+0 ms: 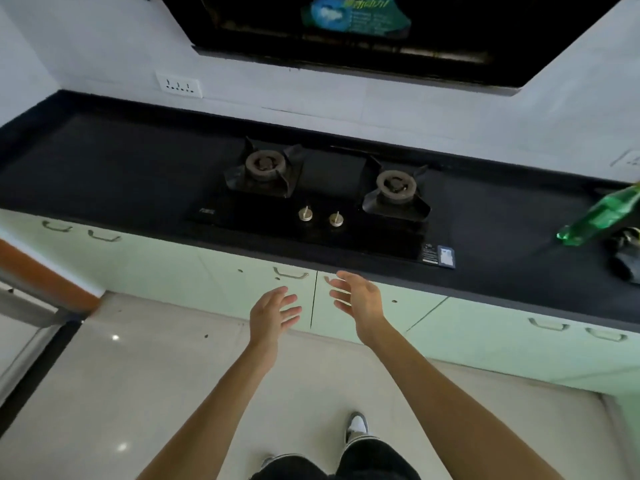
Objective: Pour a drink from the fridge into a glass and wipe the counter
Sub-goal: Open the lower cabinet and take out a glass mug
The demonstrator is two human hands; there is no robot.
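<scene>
A green plastic bottle [601, 216] stands on the black counter [121, 168] at the far right edge of view, partly cut off. Beside it lies a dark crumpled cloth [628, 258], also cut off by the frame. My left hand [272, 311] and my right hand [358, 299] are held out in front of me over the floor, below the counter's front edge. Both have straight, spread fingers and hold nothing. No glass is in view.
A two-burner gas hob [325, 199] with two knobs is set into the middle of the counter. A black range hood [381, 39] hangs above it. Pale green cabinet doors [173, 268] with handles run below. A wall socket [179, 85] is at the back left.
</scene>
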